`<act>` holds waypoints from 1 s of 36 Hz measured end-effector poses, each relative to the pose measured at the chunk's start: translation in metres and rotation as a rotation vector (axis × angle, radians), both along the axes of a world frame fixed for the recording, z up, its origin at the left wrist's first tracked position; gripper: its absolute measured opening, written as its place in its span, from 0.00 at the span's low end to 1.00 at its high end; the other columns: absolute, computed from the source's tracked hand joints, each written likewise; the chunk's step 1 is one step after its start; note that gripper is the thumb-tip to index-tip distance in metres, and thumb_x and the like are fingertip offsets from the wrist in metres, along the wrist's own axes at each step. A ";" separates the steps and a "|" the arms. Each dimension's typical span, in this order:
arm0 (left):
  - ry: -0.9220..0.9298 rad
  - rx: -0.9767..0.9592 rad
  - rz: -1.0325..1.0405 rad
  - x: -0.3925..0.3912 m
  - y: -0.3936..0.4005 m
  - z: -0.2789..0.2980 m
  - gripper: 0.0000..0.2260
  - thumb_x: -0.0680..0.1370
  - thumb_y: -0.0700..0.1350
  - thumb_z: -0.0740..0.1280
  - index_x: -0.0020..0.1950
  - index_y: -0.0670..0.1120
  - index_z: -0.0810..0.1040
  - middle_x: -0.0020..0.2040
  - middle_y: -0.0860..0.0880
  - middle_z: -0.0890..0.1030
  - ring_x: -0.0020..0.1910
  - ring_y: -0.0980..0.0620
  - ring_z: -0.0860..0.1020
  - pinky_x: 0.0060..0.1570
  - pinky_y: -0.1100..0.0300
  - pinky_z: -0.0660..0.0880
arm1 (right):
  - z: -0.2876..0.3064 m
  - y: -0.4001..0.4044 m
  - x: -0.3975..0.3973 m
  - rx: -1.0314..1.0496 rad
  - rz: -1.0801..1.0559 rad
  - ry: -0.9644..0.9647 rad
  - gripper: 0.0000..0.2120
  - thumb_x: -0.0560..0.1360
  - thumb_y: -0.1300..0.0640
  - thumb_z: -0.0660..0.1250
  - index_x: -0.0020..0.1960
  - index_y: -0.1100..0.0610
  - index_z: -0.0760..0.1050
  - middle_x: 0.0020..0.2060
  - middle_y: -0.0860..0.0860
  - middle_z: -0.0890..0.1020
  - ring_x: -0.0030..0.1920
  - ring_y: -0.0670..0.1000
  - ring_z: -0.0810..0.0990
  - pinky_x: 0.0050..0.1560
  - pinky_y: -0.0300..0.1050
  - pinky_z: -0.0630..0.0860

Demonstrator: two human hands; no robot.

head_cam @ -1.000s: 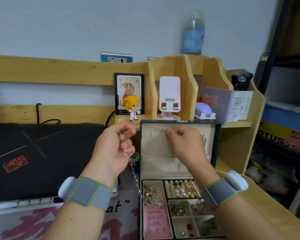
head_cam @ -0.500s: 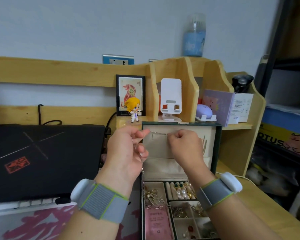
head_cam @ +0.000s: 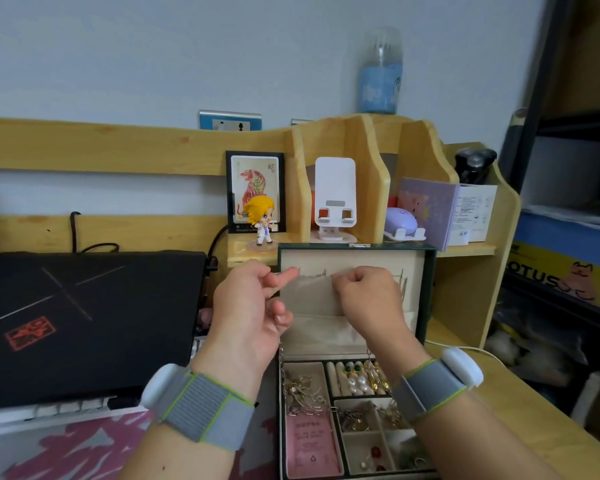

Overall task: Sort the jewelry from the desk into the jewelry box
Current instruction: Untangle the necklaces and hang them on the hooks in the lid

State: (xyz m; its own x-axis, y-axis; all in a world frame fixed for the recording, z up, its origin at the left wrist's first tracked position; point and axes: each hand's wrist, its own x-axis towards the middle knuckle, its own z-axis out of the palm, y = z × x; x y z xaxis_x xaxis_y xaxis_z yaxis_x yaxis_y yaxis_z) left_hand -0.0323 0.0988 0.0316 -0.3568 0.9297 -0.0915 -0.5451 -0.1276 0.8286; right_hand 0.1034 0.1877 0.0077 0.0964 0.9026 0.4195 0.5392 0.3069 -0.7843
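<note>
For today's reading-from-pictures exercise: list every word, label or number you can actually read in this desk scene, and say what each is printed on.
"OTUS": on the yellow box at right; its first letter is cut off.
White carton: small print, too tiny to read.
Pink card in the jewelry box: text blurred.
Red stamp on the black laptop: unreadable.
Tiger picture: small characters, unreadable.

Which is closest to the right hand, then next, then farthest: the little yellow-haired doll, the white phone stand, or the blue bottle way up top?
From the right hand:
1. White phone stand, just above it on the shelf behind the jewelry box.
2. Yellow-haired doll, up and to the left, beside the tiger picture.
3. Blue bottle, highest, on top of the wooden shelf.
</note>
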 end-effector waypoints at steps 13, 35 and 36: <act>0.789 0.047 -0.041 -0.009 0.004 0.003 0.11 0.79 0.44 0.64 0.37 0.47 0.78 0.25 0.53 0.64 0.22 0.54 0.59 0.25 0.61 0.56 | 0.013 -0.021 -0.007 0.253 0.455 -0.262 0.07 0.80 0.53 0.68 0.55 0.48 0.84 0.38 0.41 0.77 0.40 0.39 0.74 0.42 0.34 0.67; 1.289 0.008 0.349 -0.011 0.027 -0.025 0.19 0.82 0.54 0.64 0.36 0.45 0.78 0.30 0.49 0.79 0.33 0.43 0.78 0.37 0.51 0.76 | 0.002 -0.001 -0.019 0.359 0.038 -0.357 0.15 0.80 0.47 0.65 0.40 0.54 0.80 0.31 0.49 0.81 0.36 0.54 0.79 0.39 0.49 0.76; 1.401 -0.017 0.441 -0.008 0.027 -0.027 0.19 0.82 0.56 0.63 0.35 0.47 0.76 0.30 0.50 0.78 0.33 0.44 0.78 0.35 0.51 0.78 | 0.001 -0.001 -0.022 0.399 -0.008 -0.390 0.15 0.81 0.47 0.64 0.40 0.54 0.78 0.32 0.50 0.81 0.36 0.56 0.79 0.37 0.49 0.75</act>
State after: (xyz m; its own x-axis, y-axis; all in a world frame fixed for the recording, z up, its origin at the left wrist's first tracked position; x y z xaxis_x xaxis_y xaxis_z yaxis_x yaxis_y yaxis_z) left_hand -0.0406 0.1254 0.0048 -0.4099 0.7264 0.5517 0.7674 -0.0523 0.6390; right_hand 0.0814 0.1868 0.0090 -0.1278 0.6664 0.7346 0.7698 0.5337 -0.3502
